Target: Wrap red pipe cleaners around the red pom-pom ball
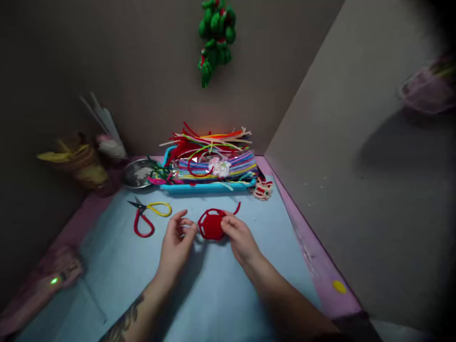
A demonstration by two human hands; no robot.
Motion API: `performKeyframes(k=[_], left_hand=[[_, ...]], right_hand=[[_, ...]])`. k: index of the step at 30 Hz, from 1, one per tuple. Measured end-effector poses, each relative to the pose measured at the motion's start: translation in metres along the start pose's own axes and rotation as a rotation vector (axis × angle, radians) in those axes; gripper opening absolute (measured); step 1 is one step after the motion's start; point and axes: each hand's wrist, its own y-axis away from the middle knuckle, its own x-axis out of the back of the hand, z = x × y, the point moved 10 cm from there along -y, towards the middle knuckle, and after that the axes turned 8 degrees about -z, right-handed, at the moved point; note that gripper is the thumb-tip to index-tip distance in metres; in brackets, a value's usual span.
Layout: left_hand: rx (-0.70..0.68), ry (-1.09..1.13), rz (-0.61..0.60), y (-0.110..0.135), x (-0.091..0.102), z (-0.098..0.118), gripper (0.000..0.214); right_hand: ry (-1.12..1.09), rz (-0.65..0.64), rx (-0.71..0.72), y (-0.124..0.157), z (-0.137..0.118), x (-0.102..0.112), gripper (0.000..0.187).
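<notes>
A round red piece made of chenille stem [213, 225] is held just above the table, with oval loops along its left and upper edge. One loose red end sticks up at its right. My right hand [239, 236] pinches the piece at its right edge between thumb and fingers. At the left edge is my left hand [178, 237], its fingers loosely curved and apart; whether a fingertip touches the piece I cannot tell. Scissors [141, 209] with one red and one yellow handle lie open on the blue table cover [221, 294], left of my left hand.
A blue tray [210, 188] full of colourful chenille stems stands at the back. Left of it sits a metal bowl [137, 173]. A glue gun [53, 285] with a green light lies at the left. Green decorations [215, 35] hang on the back wall.
</notes>
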Motion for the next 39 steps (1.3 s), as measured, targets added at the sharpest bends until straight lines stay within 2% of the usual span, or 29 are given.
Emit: performKeyframes(k=[4,6,9,13,15,18,20,22,25,28,31,33,36,39], left_hand=[[0.102,0.066,-0.227,0.001,-0.021,-0.007,0.074],[0.159,0.11,-0.318,0.003,-0.029,-0.012,0.076],[0.206,0.181,-0.329,0.004,-0.03,-0.017,0.076],[0.304,0.298,-0.396,0.006,-0.038,-0.028,0.078],[0.324,0.327,-0.388,0.005,-0.038,-0.032,0.075],[0.32,0.369,-0.286,-0.002,-0.025,-0.036,0.066],[0.35,0.444,-0.201,-0.004,-0.014,-0.04,0.06],[0.429,0.542,-0.135,-0.004,-0.008,-0.045,0.057],[0.528,0.68,-0.092,-0.001,-0.008,-0.052,0.053],[0.573,0.758,-0.085,-0.001,-0.013,-0.058,0.047],[0.594,0.793,-0.086,-0.003,-0.016,-0.066,0.043],[0.585,0.815,-0.093,-0.005,-0.017,-0.068,0.041],[0.566,0.841,-0.107,-0.004,-0.018,-0.065,0.04],[0.576,0.875,-0.124,0.001,-0.022,-0.06,0.041]], right_hand=[[0.193,-0.104,0.04,0.002,-0.016,-0.006,0.021],[0.292,-0.15,0.048,0.003,-0.021,-0.009,0.022],[0.403,-0.194,0.064,0.004,-0.027,-0.013,0.021],[0.435,-0.281,0.023,0.003,-0.017,-0.022,0.024],[0.432,-0.26,0.018,0.003,-0.014,-0.021,0.023],[0.392,-0.112,0.028,0.005,-0.021,-0.006,0.026],[0.369,-0.028,0.006,0.007,-0.031,0.005,0.03],[0.412,-0.018,0.017,0.002,-0.05,0.008,0.029],[0.593,-0.014,0.118,-0.027,-0.092,0.006,0.028],[0.724,0.018,0.149,-0.079,-0.116,0.004,0.024],[0.672,0.04,-0.009,-0.131,-0.104,0.004,0.019],[0.652,-0.006,-0.074,-0.153,-0.09,-0.005,0.013],[0.602,-0.074,-0.136,-0.168,-0.074,-0.015,0.015],[0.562,-0.1,-0.134,-0.173,-0.071,-0.019,0.016]])
